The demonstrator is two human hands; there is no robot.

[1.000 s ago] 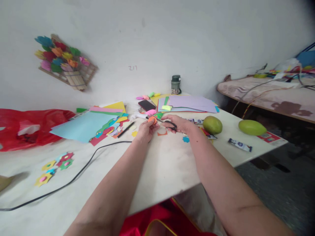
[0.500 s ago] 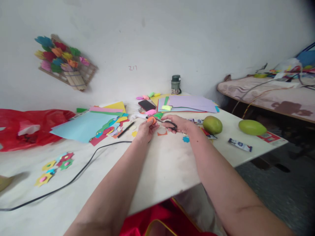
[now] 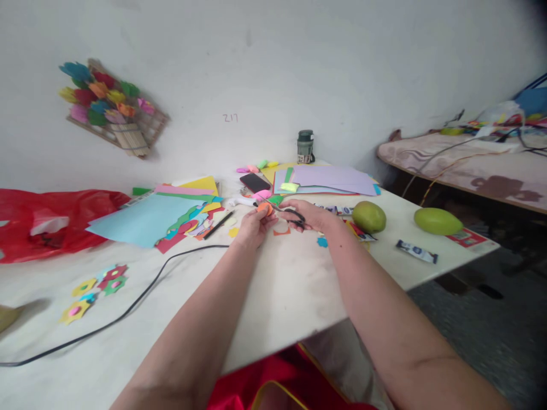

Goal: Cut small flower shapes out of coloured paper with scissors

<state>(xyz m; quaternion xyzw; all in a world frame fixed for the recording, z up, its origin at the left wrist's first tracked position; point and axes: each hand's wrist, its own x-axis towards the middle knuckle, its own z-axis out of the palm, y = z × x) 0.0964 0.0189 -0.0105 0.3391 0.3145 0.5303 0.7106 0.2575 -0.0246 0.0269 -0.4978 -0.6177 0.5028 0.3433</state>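
Between its fingertips my left hand (image 3: pixel 255 226) pinches a small orange paper piece (image 3: pixel 264 209). My right hand (image 3: pixel 307 214) is closed round the black handles of the scissors (image 3: pixel 296 217), whose blades point left at the orange paper. Below the scissors lies an orange paper offcut (image 3: pixel 282 232) on the white table (image 3: pixel 294 290). A blue paper flower (image 3: pixel 322 242) lies under my right wrist, and a small yellow paper piece (image 3: pixel 233 232) is left of my left hand.
Paper scraps (image 3: pixel 188 225) and a black pen (image 3: pixel 219 225) lie left of the hands. A phone (image 3: pixel 255 182) and coloured sheets (image 3: pixel 333 179) are behind. Green fruit (image 3: pixel 369 217) and a tube (image 3: pixel 417 251) sit right. A black cable (image 3: pixel 158 276) crosses the left side; paper flowers (image 3: pixel 115 272) lie beyond.
The orange paper has shifted slightly in my left fingertips. My right hand and the scissors have moved a little to the left.
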